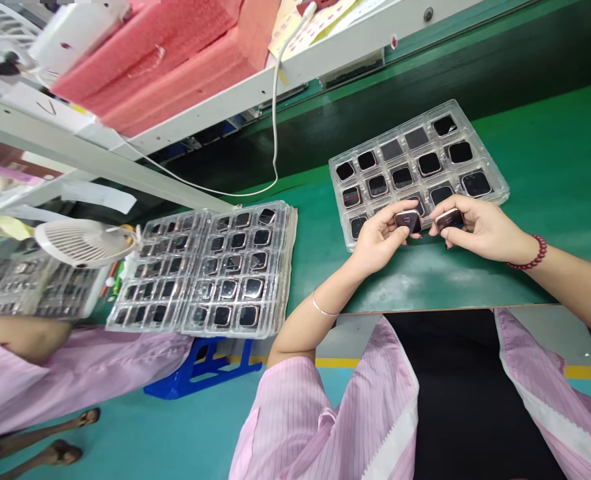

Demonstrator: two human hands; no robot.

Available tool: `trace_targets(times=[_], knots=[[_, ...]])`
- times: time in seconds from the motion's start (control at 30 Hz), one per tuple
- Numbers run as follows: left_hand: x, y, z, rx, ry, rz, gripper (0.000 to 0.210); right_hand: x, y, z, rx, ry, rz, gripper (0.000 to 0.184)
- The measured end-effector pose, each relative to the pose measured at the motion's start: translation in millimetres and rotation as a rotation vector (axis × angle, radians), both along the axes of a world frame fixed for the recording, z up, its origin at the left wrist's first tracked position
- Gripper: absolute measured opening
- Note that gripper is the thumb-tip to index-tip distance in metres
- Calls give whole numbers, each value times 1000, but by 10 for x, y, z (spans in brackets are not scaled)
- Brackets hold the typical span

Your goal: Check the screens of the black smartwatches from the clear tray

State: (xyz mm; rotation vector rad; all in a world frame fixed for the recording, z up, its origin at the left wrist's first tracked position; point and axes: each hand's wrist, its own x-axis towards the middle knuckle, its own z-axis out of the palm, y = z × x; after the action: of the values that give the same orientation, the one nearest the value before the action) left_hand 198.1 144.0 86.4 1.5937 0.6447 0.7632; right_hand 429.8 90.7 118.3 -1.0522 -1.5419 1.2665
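Note:
My left hand grips a smartwatch body between thumb and fingers, its dark screen tilted up. In my right hand is a second smartwatch body, held the same way with its gold-toned edge showing. The two watches are close together but apart. Both hands are over the near edge of a clear plastic tray. Its compartments hold several watch bodies, such as the one with a black screen; two at the back show flat grey squares. My hands hide part of the front row.
More clear trays of watch bodies lie to the left on the green bench. Beyond them stand a white fan and a co-worker's arm. A white cable hangs from the shelf, which bears pink foam. A blue stool stands below.

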Motion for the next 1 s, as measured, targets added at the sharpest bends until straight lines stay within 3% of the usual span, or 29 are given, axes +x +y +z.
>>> trace_targets(times=[0.33, 0.67, 1.0], knots=[[10, -9, -13, -9, -50, -11, 57, 19, 15, -65, -6, -2, -33, 34], [24, -24, 27, -38, -15, 35, 55, 2, -5, -7, -11, -36, -18, 25], [31, 14, 36, -130, -66, 27, 61, 21, -5, -109, -10, -63, -2, 36]])
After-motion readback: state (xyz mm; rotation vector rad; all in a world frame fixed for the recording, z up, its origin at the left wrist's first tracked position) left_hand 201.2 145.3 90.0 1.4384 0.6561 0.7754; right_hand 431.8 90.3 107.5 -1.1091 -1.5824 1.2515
